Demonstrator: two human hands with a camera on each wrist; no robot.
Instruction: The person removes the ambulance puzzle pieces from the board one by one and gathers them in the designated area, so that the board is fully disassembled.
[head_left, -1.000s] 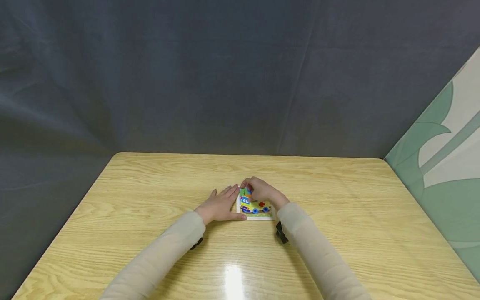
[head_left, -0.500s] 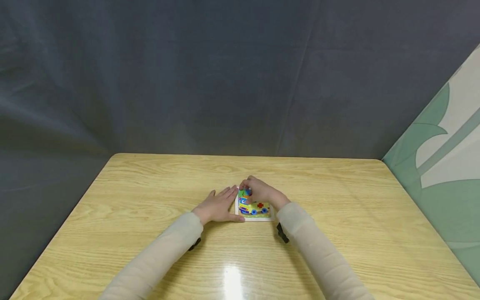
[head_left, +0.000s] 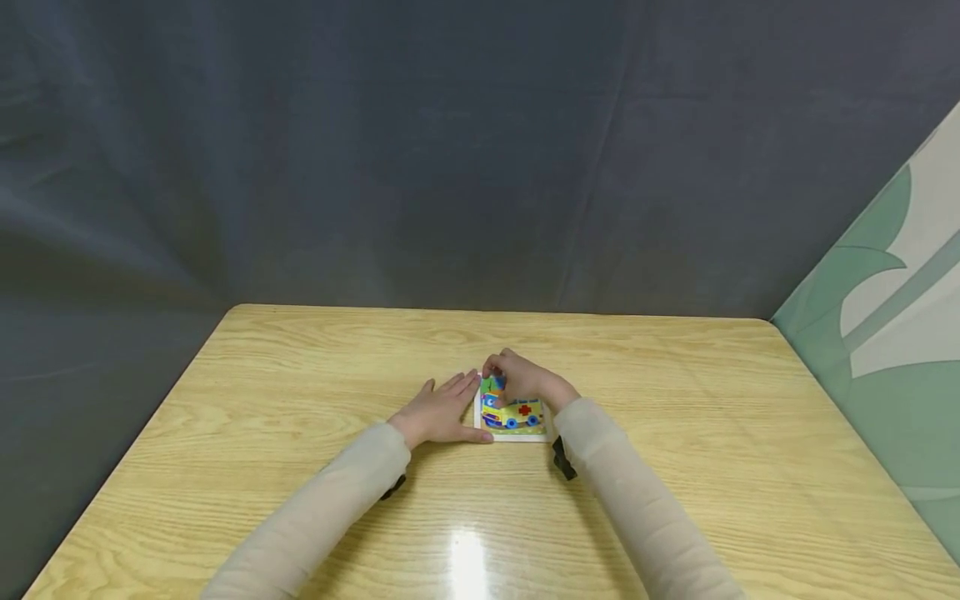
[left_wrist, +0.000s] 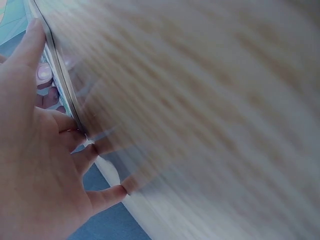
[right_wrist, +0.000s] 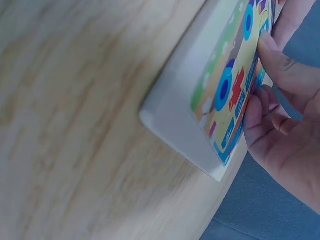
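So the right hand (head_left: 525,379) has its fingers bent down over the picture area of a flat, rectangular, white-framed picture board (head_left: 519,438). The gap between thumb and fingers is pretty narrow, and from the right wrist view the thumb tip is right at the picture. Honestly can't tell whether they're pinching something or just pressing. The left hand (head_left: 441,414) is easier to read: fingers fairly straight, thumb spread wide from the rest, bracing the board's left side, with the thumb at its near left corner and the fingertips by the far left one.

The picture is a bright cartoon yellow ambulance with a red cross and blue wheels (head_left: 525,418), partly hidden under the right hand. The board lies flat about midway between the left and right edges of a light wood-grain counter (head_left: 322,358), a bit closer to the far edge, well away from the rounded far left corner.

Both arms wear cream long sleeves (head_left: 318,504), and there's a black bit of gear (head_left: 563,463) by the right wrist. Dark blue-grey cloth (head_left: 420,167) hangs behind the far edge, and a green-and-white leaf-patterned panel (head_left: 900,408) runs along the right edge.
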